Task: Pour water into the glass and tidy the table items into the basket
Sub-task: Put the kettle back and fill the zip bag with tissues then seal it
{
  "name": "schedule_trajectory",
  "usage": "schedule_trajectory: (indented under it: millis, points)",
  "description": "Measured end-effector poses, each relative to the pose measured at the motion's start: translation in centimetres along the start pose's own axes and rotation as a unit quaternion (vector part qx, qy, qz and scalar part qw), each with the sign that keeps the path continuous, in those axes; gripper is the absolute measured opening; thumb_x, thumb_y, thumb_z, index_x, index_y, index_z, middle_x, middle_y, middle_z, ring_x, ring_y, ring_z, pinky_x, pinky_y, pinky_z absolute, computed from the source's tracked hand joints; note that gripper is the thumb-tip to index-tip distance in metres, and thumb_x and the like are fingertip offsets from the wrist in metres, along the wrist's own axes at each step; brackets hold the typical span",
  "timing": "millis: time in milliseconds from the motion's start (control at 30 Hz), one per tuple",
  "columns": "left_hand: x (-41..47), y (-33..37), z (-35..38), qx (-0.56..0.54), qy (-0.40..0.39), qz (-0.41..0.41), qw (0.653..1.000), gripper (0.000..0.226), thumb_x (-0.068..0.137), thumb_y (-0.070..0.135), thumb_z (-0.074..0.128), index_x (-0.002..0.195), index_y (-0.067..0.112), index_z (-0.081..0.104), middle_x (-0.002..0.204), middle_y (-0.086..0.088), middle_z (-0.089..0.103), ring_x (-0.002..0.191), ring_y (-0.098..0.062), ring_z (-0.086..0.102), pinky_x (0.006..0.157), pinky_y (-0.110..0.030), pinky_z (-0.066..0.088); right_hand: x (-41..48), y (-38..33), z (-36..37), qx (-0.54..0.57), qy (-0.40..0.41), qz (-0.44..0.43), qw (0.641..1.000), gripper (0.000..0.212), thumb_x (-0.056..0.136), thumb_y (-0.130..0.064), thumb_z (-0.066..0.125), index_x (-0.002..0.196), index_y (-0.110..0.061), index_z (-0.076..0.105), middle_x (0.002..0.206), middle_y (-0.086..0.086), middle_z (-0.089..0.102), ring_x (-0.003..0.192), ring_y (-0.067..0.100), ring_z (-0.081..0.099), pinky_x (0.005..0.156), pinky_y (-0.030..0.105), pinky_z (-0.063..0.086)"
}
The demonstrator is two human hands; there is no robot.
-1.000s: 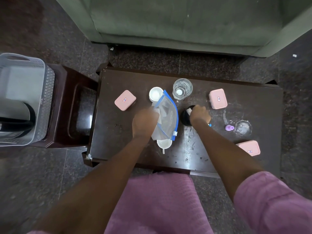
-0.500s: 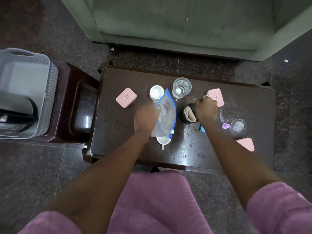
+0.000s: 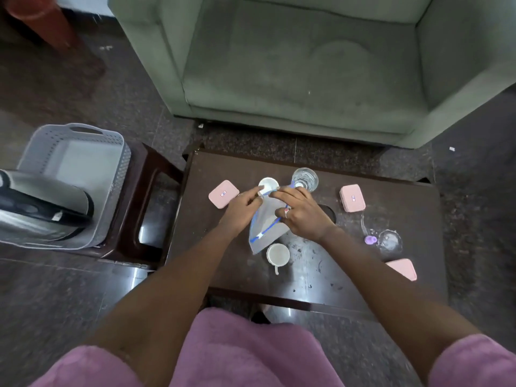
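A clear zip bag with a blue seal (image 3: 264,229) is held over the middle of the dark table (image 3: 349,275). My left hand (image 3: 242,206) pinches its top left corner. My right hand (image 3: 300,212) grips its top right edge, fingers over the opening. The glass (image 3: 305,178) stands behind the bag. A white cup (image 3: 268,185) is beside it, another white cup (image 3: 278,255) in front. Three pink boxes lie on the table: left (image 3: 223,194), right (image 3: 352,198), front right (image 3: 402,269). The grey basket (image 3: 83,152) sits on a stool at left.
A black round container (image 3: 329,212) is half hidden behind my right wrist. A purple stopper (image 3: 370,239) and a clear glass lid (image 3: 390,241) lie at right. A grey and black kettle (image 3: 39,208) lies in the basket. A green armchair (image 3: 307,65) stands behind the table.
My right hand left the black container and came across to the bag's top edge. My left hand stayed on the bag. The camera tilted up, showing more of the armchair.
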State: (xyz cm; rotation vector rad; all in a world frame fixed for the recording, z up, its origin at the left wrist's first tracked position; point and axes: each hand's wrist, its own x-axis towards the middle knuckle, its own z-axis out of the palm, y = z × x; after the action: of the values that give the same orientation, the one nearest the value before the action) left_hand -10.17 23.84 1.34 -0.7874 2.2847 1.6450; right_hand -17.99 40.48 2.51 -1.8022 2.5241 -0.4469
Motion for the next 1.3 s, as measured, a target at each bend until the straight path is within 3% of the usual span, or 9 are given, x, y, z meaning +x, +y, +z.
schedule_trajectory:
  millis: [133, 233, 367, 467, 567, 667, 800, 1000, 1300]
  points:
    - [-1.7, -0.6, -2.4, -0.094, 0.037, -0.008, 0.995, 0.032, 0.097, 0.028, 0.044, 0.124, 0.018, 0.058, 0.122, -0.002, 0.062, 0.116, -0.018, 0.056, 0.105, -0.035, 0.041, 2.0, -0.6, -0.8, 0.055, -0.048, 0.071, 0.995, 0.013, 0.068, -0.012, 0.079, 0.073, -0.002, 0.071, 0.122, 0.016, 0.063, 0.116, 0.036, 0.056, 0.094, 0.050, 0.043]
    - [-2.8, -1.4, -3.9, -0.078, 0.063, 0.042, 0.994, 0.024, 0.094, 0.026, 0.052, 0.111, 0.018, 0.066, 0.106, 0.001, 0.068, 0.098, -0.008, 0.063, 0.089, -0.017, 0.047, 3.4, -0.6, -0.4, 0.092, -0.085, 0.168, 0.978, 0.022, 0.080, -0.020, 0.070, 0.091, -0.001, 0.072, 0.134, 0.009, 0.055, 0.130, 0.027, 0.043, 0.107, 0.043, 0.031]
    - [-2.6, -1.6, -4.5, -0.012, 0.112, 0.087, 0.990, 0.025, 0.083, 0.010, 0.067, 0.107, 0.014, 0.070, 0.102, -0.003, 0.071, 0.079, 0.006, 0.062, 0.071, 0.002, 0.042, 4.5, -0.9, -0.2, 0.147, -0.056, 0.240, 0.958, 0.026, 0.082, -0.019, 0.068, 0.099, 0.001, 0.070, 0.127, 0.010, 0.060, 0.121, 0.026, 0.050, 0.104, 0.037, 0.036]
    - [-2.3, -1.1, -4.3, 0.010, 0.176, 0.120, 0.977, 0.021, 0.078, 0.009, 0.071, 0.098, 0.015, 0.074, 0.095, -0.006, 0.074, 0.084, -0.016, 0.066, 0.075, -0.010, 0.045, 4.9, -1.3, -0.1, 0.149, -0.075, 0.254, 0.953, 0.029, 0.084, -0.021, 0.067, 0.103, 0.001, 0.069, 0.127, 0.009, 0.060, 0.121, 0.025, 0.048, 0.104, 0.035, 0.036]
    - [-2.3, -0.5, -3.9, -0.027, 0.208, 0.124, 0.970, 0.018, 0.076, 0.008, 0.072, 0.092, 0.016, 0.073, 0.092, -0.005, 0.074, 0.085, -0.016, 0.068, 0.083, -0.029, 0.052, 5.2, -1.7, -0.1, 0.146, -0.091, 0.273, 0.946, 0.033, 0.084, -0.023, 0.066, 0.105, 0.003, 0.066, 0.121, 0.012, 0.061, 0.115, 0.027, 0.050, 0.099, 0.035, 0.039]
    - [-2.2, -0.2, -3.6, -0.046, 0.206, 0.112, 0.971, 0.014, 0.079, 0.008, 0.068, 0.086, 0.020, 0.070, 0.087, 0.004, 0.072, 0.083, -0.013, 0.067, 0.080, -0.031, 0.052, 5.1, -1.9, -0.4, 0.161, -0.065, 0.296, 0.939, 0.036, 0.083, -0.026, 0.067, 0.106, 0.001, 0.063, 0.114, 0.013, 0.061, 0.108, 0.028, 0.053, 0.092, 0.036, 0.043]
    - [-1.9, -0.2, -3.4, -0.050, 0.206, 0.122, 0.970, 0.011, 0.081, 0.007, 0.066, 0.083, 0.016, 0.071, 0.084, -0.002, 0.071, 0.077, -0.013, 0.062, 0.071, -0.018, 0.046, 5.2, -2.6, -0.9, 0.197, -0.004, 0.269, 0.943, 0.039, 0.084, -0.032, 0.066, 0.115, -0.008, 0.063, 0.117, 0.011, 0.060, 0.110, 0.027, 0.053, 0.095, 0.040, 0.042]
    - [-1.5, -0.4, -2.3, -0.031, 0.193, 0.125, 0.973, 0.006, 0.081, 0.004, 0.065, 0.079, 0.009, 0.068, 0.075, 0.000, 0.066, 0.068, -0.002, 0.055, 0.067, -0.014, 0.040, 5.6, -3.6, -0.7, 0.218, 0.028, 0.232, 0.948, 0.020, 0.084, -0.017, 0.065, 0.095, -0.001, 0.069, 0.102, 0.015, 0.068, 0.096, 0.034, 0.059, 0.086, 0.042, 0.045]
    - [-0.7, -0.7, -1.4, -0.036, 0.225, 0.106, 0.968, 0.015, 0.082, 0.004, 0.060, 0.078, 0.018, 0.064, 0.075, 0.008, 0.063, 0.075, -0.012, 0.058, 0.069, -0.016, 0.043, 3.6, -0.8, -0.2, 0.132, -0.024, 0.226, 0.965, 0.010, 0.084, -0.014, 0.061, 0.086, -0.004, 0.061, 0.101, 0.007, 0.067, 0.101, 0.030, 0.055, 0.085, 0.041, 0.043]
